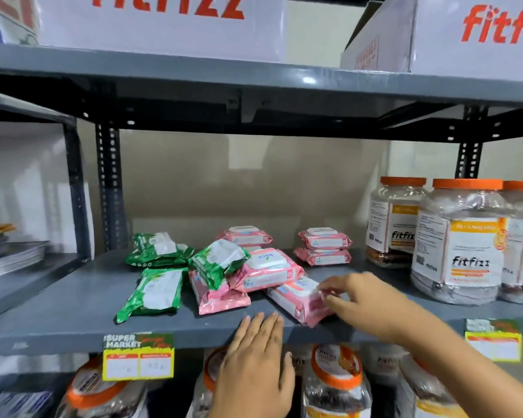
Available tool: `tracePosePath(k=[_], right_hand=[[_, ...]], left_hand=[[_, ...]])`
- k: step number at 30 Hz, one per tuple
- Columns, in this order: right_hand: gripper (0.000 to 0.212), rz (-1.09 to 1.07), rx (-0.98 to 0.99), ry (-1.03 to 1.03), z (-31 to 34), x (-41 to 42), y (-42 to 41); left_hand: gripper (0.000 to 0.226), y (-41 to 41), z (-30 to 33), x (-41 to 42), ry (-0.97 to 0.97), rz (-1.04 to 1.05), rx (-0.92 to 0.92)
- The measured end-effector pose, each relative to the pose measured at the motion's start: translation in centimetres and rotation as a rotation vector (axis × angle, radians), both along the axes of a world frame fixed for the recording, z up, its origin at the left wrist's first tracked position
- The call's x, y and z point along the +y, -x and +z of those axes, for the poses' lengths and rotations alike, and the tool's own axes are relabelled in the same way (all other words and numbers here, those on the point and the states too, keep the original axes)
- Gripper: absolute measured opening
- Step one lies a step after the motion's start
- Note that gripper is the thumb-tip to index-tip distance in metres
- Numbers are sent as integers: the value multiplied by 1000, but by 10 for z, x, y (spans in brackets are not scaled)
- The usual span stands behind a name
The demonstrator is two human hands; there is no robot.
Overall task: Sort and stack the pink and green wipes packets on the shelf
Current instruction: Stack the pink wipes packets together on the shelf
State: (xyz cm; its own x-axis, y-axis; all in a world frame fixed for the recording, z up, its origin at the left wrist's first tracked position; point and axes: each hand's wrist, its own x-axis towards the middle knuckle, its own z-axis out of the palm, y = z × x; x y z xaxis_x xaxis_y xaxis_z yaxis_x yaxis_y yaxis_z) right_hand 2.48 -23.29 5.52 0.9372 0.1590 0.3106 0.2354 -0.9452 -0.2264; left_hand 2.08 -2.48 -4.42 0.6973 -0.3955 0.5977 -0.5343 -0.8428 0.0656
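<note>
Pink and green wipes packets lie jumbled on the grey shelf. Green packets: one at the front left, one behind it, one tilted on the pile. Pink packets: one under the pile, one tilted on top, one at the front right. Behind stand a pink pair stacked and another pink packet. My right hand touches the right end of the front-right pink packet, fingers curled over it. My left hand rests flat at the shelf's front edge, holding nothing.
Clear jars with orange lids stand on the shelf's right side. More such jars fill the shelf below. White boxes sit on the shelf above. A yellow price tag hangs on the front edge. Books lie on the neighbouring rack.
</note>
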Motion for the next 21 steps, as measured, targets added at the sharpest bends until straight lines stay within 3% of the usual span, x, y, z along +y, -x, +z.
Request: tracePosePath(k=[2, 5, 11, 14, 18, 21], right_hand=[[42, 53, -28, -56, 24, -4, -26], [44, 237, -26, -144, 55, 4, -65], [85, 518, 268, 23, 75, 54, -134], [90, 553, 304, 95, 69, 62, -147], [92, 497, 302, 13, 73, 23, -151], [92, 407, 292, 8, 81, -34, -149]], left_hand=[[42, -9, -3, -6, 93, -13, -99], [41, -19, -6, -14, 128, 41, -183], [34, -22, -1, -21, 176, 99, -187], [29, -18, 2, -20, 182, 89, -170], [30, -20, 2, -19, 164, 83, -208], [46, -28, -4, -18, 108, 71, -265]])
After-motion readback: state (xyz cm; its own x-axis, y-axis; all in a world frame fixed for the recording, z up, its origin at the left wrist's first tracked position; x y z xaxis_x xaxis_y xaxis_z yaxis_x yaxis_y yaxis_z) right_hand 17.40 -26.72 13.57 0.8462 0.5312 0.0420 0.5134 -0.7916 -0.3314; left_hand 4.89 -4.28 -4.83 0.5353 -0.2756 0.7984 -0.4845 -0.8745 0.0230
